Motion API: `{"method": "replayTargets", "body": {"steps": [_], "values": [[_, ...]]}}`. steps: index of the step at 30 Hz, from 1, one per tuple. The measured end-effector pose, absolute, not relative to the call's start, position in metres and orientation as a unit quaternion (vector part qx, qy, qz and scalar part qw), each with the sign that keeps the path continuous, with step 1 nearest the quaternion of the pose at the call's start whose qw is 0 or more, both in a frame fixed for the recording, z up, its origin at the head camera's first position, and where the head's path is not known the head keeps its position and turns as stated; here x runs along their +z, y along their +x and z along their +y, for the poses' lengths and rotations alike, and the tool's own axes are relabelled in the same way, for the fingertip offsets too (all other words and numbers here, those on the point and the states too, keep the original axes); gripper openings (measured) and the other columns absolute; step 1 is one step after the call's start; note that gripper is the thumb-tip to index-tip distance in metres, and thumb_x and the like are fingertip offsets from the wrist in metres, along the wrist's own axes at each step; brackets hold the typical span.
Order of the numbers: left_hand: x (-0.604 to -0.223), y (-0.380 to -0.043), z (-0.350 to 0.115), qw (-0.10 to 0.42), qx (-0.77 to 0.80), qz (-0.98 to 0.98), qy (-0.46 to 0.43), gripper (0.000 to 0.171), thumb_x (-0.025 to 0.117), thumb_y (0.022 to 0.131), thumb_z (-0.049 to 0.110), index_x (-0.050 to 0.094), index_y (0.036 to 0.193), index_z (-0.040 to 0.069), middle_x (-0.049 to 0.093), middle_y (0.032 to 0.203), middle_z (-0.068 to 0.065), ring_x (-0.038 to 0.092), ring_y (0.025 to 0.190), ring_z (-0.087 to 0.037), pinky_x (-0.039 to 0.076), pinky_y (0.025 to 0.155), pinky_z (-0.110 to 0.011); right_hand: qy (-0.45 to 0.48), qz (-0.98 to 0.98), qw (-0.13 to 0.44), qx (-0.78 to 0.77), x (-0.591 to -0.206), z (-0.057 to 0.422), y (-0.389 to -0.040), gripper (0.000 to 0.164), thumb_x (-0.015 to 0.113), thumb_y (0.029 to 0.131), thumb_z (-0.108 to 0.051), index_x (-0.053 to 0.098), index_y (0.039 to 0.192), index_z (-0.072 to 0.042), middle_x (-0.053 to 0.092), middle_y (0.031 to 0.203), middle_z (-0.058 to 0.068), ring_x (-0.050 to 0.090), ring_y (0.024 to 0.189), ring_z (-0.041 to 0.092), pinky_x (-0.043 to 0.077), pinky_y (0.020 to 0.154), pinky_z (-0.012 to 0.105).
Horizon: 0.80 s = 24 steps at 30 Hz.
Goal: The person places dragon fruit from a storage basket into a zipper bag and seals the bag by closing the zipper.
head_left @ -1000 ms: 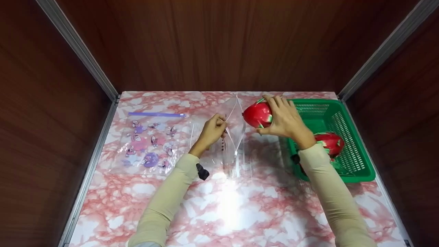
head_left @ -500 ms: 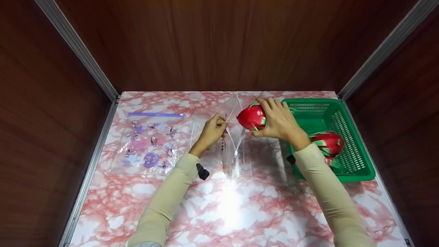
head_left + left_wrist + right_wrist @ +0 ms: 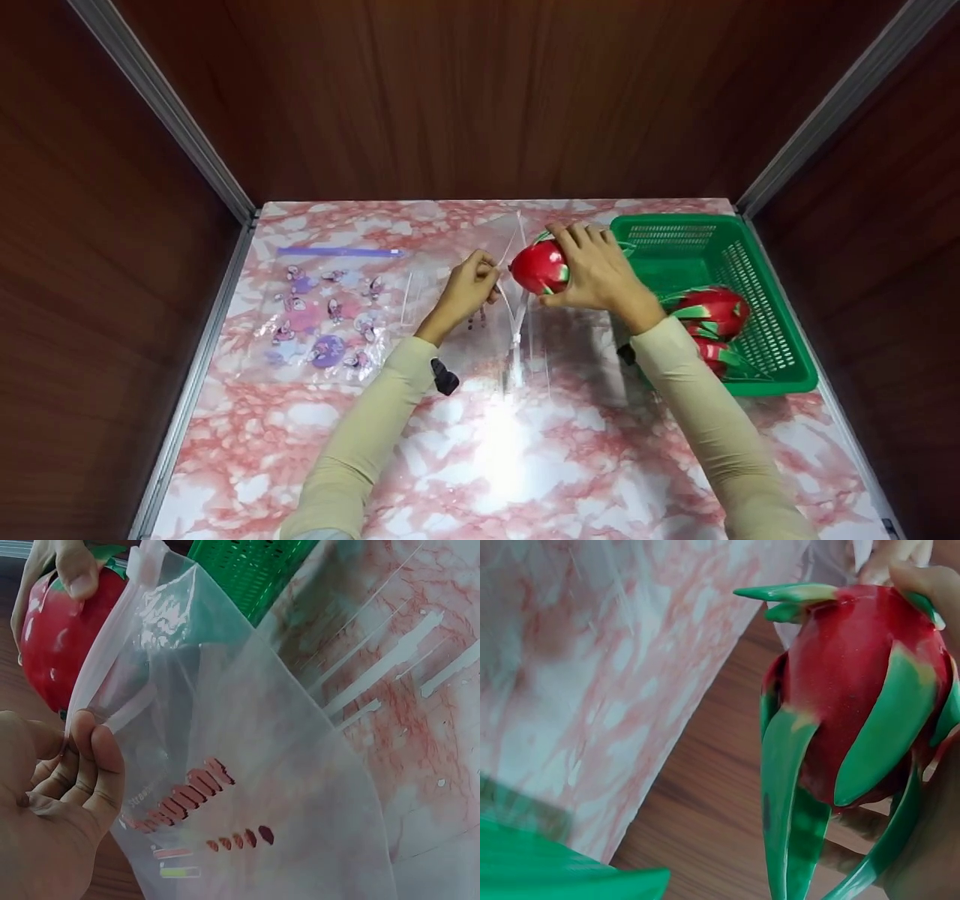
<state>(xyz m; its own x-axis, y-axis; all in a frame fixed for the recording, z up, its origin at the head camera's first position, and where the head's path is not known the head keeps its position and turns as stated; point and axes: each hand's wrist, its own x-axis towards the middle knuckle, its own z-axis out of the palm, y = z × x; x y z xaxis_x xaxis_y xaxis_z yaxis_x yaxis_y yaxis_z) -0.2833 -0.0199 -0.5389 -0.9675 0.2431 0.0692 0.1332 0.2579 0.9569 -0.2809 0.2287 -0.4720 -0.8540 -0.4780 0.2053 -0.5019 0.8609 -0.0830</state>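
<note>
My left hand (image 3: pixel 470 286) pinches the rim of a clear zip bag (image 3: pixel 247 757), pulling its mouth apart into a diamond. The bag has a white zip slider (image 3: pixel 147 562) and printed red lettering. My right hand (image 3: pixel 600 271) grips a red dragon fruit (image 3: pixel 538 266) with green leafy scales (image 3: pixel 889 724). In the head view the fruit's pointed end overlaps the bag's mouth, close beside the left fingertips. From the left wrist view the fruit appears just behind the zip edge.
A green perforated basket (image 3: pixel 796 330) at the right holds more dragon fruit (image 3: pixel 716 311), partly behind the right sleeve. Left of the hands, a printed bag with a purple zip strip (image 3: pixel 341 253) lies flat on the marbled table (image 3: pixel 420 465). Wooden panels (image 3: pixel 480 97) enclose the back and sides.
My right hand has carried the dragon fruit leftward and slightly nearer, to the bag's mouth. The left hand has stayed almost still, pinching the rim.
</note>
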Motion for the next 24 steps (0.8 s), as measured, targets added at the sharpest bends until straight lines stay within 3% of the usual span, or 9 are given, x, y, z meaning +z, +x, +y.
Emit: {"method": "replayTargets", "body": {"steps": [8,15,20,24], "values": [[-0.539,-0.283,-0.017,0.051,0.601,0.788,0.126,0.011,0.056,0.109,0.009,0.058,0.115,0.001,0.076,0.098,-0.027,0.067,0.063,-0.012,0.057,0.059,-0.022,0.262,-0.959,0.088,0.060,-0.480,0.222,-0.279,0.114,0.085,0.068,-0.071,0.044,0.158,-0.015,0.060,0.136,0.020,0.060,0.124,0.045,0.050,0.101,0.062],[-0.540,-0.282,-0.017,0.053,0.611,0.779,0.129,0.012,0.055,0.109,0.008,0.058,0.116,-0.001,0.075,0.093,-0.026,0.066,0.062,-0.015,0.064,0.067,-0.042,0.264,-0.959,0.082,0.061,-0.486,0.216,-0.280,0.117,0.085,0.068,-0.072,0.041,0.160,-0.016,0.059,0.136,0.020,0.060,0.123,0.045,0.050,0.099,0.061],[-0.541,-0.282,-0.020,0.049,0.618,0.774,0.128,0.011,0.056,0.109,0.009,0.059,0.114,0.001,0.074,0.087,-0.020,0.065,0.061,-0.013,0.060,0.059,-0.033,0.261,-0.960,0.072,0.067,-0.488,0.212,-0.281,0.115,0.086,0.068,-0.070,0.042,0.159,-0.014,0.058,0.134,0.020,0.059,0.125,0.045,0.049,0.101,0.061],[-0.540,-0.280,-0.020,0.048,0.619,0.771,0.137,0.012,0.056,0.110,0.011,0.059,0.116,0.001,0.074,0.086,-0.017,0.065,0.061,-0.009,0.059,0.059,-0.034,0.259,-0.962,0.071,0.053,-0.491,0.209,-0.282,0.116,0.085,0.069,-0.071,0.042,0.160,-0.014,0.059,0.134,0.021,0.059,0.125,0.045,0.049,0.102,0.061]]}}
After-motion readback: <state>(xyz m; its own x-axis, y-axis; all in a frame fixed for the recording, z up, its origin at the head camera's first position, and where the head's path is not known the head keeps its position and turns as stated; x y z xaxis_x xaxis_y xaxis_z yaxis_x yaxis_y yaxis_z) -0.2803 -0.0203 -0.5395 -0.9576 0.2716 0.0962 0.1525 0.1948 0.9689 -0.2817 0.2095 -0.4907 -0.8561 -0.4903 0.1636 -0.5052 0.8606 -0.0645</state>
